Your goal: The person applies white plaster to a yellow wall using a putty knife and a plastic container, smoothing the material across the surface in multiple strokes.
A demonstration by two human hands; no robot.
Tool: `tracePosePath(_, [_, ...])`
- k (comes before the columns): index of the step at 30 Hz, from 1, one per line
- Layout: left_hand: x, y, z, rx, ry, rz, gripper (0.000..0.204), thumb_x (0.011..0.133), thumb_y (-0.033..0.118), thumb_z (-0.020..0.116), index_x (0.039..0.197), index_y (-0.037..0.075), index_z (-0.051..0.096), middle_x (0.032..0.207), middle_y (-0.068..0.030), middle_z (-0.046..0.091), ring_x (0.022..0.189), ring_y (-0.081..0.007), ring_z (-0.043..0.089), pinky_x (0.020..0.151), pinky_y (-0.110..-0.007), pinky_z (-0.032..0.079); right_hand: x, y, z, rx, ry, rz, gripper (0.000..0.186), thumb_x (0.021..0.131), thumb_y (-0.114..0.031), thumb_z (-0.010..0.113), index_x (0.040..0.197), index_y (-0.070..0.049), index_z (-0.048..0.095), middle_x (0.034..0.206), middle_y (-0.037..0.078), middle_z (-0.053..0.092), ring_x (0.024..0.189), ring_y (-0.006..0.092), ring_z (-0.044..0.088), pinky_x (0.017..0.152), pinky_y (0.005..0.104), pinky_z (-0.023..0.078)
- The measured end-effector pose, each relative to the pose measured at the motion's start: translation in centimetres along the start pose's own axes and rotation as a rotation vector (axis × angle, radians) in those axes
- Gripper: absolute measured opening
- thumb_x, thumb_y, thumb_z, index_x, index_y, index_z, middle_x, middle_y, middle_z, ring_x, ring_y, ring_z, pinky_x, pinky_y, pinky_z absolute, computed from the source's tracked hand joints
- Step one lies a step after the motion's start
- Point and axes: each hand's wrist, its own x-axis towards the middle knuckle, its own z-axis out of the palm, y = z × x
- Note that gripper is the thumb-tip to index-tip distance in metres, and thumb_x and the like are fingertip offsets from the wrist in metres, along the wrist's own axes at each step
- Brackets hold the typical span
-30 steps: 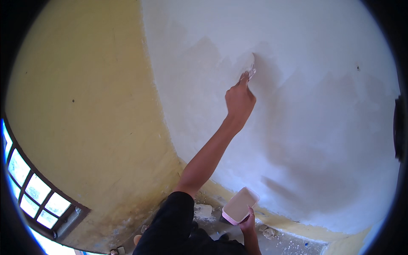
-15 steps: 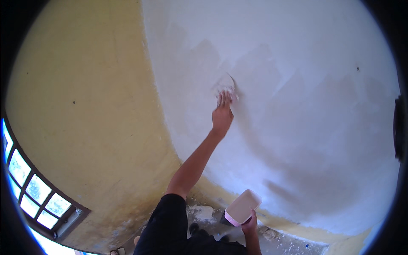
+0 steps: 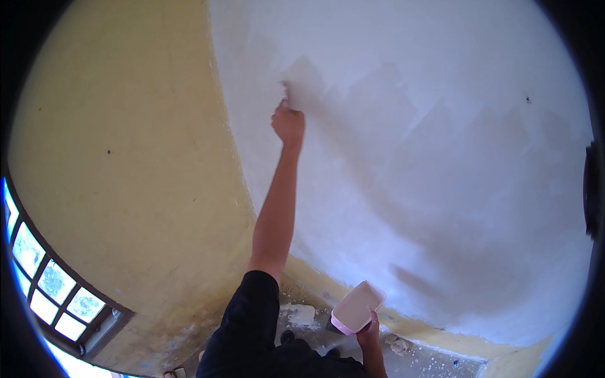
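My left hand (image 3: 288,126) is raised at arm's length to the upper part of the white-coated wall (image 3: 403,176). Its fingers are closed on a thin scraper (image 3: 285,92) smeared with white paste. The blade shows nearly edge-on at the wall, so its full shape is hidden. Low down, in front of my body, my right hand (image 3: 370,326) grips the side of a pinkish rectangular tub (image 3: 343,326). Whitish paste can be seen inside the tub, which is tilted a little.
A yellow wall (image 3: 138,189) adjoins the white one on the left. At the lower left is a window with a dark frame (image 3: 63,309). The floor (image 3: 435,362) below is spattered with white, and a pale slab (image 3: 299,314) lies there.
My left hand has swept up and to the left across the wall with the scraper, whose blade has turned from face-on to nearly edge-on. The tub has hardly shifted in my right hand.
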Motion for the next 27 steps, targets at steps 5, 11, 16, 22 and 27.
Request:
tracePosePath(5, [-9.5, 7.6, -2.1, -0.119, -0.222, 0.172, 0.043, 0.076, -0.003, 0.056, 0.118, 0.001, 0.06, 0.078, -0.024, 0.066, 0.068, -0.0397, 0.065, 0.067, -0.049, 0.053, -0.4, -3.0, 2.5, 0.355, 0.032, 0.137, 0.038, 0.097, -0.024, 0.051, 0.129, -0.005, 0.046, 0.125, 0.012, 0.054, 0.117, 0.0256, 0.055, 0.1, 0.0425, 0.045])
tracePosePath(11, [-13.6, 6.2, -5.3, -0.411, -0.258, 0.209, 0.034, 0.087, -0.005, 0.053, 0.12, -0.001, 0.063, 0.089, -0.0255, 0.067, 0.081, -0.0387, 0.067, 0.068, -0.042, 0.053, 0.0, -3.0, 3.1, 0.343, 0.031, 0.21, 0.041, 0.096, -0.027, 0.05, 0.131, -0.005, 0.045, 0.123, 0.01, 0.057, 0.117, 0.0259, 0.055, 0.1, 0.0426, 0.045])
tracePosePath(16, [-7.9, 4.4, 0.1, -0.219, 0.048, 0.297, 0.046, 0.08, -0.011, 0.053, 0.125, -0.007, 0.055, 0.115, -0.0259, 0.063, 0.088, -0.0365, 0.068, 0.066, -0.038, 0.057, -0.3, -3.3, 3.2, 0.28, 0.074, 0.222, 0.041, 0.097, -0.031, 0.047, 0.13, -0.005, 0.048, 0.125, 0.009, 0.059, 0.117, 0.0264, 0.056, 0.1, 0.0434, 0.045])
tracePosePath(22, [-16.8, 5.0, 0.6, -0.028, -0.155, 0.486, 0.063, 0.074, -0.011, 0.053, 0.136, -0.004, 0.044, 0.134, -0.0244, 0.052, 0.117, -0.0361, 0.057, 0.08, -0.038, 0.058, -0.4, -2.3, 1.5, 0.301, 0.113, 0.121, 0.044, 0.095, -0.027, 0.049, 0.132, -0.005, 0.044, 0.123, 0.011, 0.056, 0.117, 0.0266, 0.056, 0.098, 0.0427, 0.046])
tracePosePath(27, [-17.9, 1.9, -4.9, -0.324, -0.215, 0.266, 0.045, 0.08, -0.007, 0.053, 0.125, -0.006, 0.056, 0.105, -0.0266, 0.065, 0.093, -0.0377, 0.067, 0.071, -0.038, 0.055, -0.3, -3.0, 2.0, 0.325, 0.077, 0.139, 0.041, 0.095, -0.028, 0.05, 0.13, -0.006, 0.046, 0.123, 0.01, 0.056, 0.116, 0.0262, 0.056, 0.097, 0.0423, 0.046])
